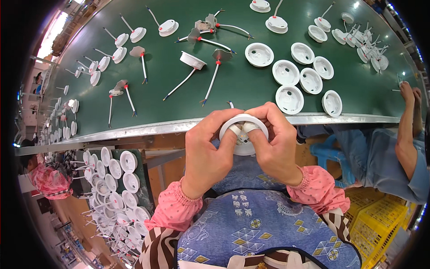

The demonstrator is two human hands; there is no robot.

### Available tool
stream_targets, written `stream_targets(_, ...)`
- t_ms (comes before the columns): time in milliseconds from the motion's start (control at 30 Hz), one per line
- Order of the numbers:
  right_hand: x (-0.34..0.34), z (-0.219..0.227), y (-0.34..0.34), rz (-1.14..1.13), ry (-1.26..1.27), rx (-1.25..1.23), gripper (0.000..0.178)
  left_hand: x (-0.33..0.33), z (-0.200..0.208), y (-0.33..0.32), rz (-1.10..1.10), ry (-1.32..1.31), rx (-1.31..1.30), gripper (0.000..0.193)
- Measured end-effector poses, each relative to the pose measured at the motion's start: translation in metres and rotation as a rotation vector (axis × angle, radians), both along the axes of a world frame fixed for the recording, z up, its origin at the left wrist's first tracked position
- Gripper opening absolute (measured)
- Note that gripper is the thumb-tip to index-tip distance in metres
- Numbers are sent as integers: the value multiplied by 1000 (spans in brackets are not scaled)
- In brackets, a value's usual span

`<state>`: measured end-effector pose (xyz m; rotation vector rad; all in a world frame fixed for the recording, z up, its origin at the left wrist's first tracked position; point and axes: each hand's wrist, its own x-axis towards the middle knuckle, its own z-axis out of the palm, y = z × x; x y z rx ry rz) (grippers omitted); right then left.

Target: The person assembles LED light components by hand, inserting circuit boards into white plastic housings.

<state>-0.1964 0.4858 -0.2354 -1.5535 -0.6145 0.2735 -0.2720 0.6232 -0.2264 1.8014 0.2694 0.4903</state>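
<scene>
Between my two hands, just in front of the table's metal edge, is a white round lamp housing point(245, 149). Its open side faces up toward me. My left hand point(207, 150) grips it from the left, fingers wrapped behind the rim. From the right, my right hand point(277, 145) closes round it the same way. Both thumbs, with white covers on their tips, press into the cup. Little of what lies under them can be made out. Past my fingertips, a wire end point(230, 104) shows over the green table point(179, 107).
Several empty white housings point(289, 99) lie ahead to the right. Grey plates with white cables point(221, 55) lie ahead to the left. Many wired white units point(115, 201) fill a side surface at left. A blue stool point(333, 157), a yellow crate point(374, 219) and a co-worker's arm point(406, 139) are at right.
</scene>
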Motion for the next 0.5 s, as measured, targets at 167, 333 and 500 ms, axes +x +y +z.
stream_targets(167,0,-1,7,-56,80,93,14,4,-2,0,-10,-6,-39,31)
stream_targets(333,-1,2,11,-107,189,139,12,1,-3,-9,51,-53,-201,36)
stream_targets(500,-3,1,12,-107,162,139,15,3,-6,-7,129,-42,40,33)
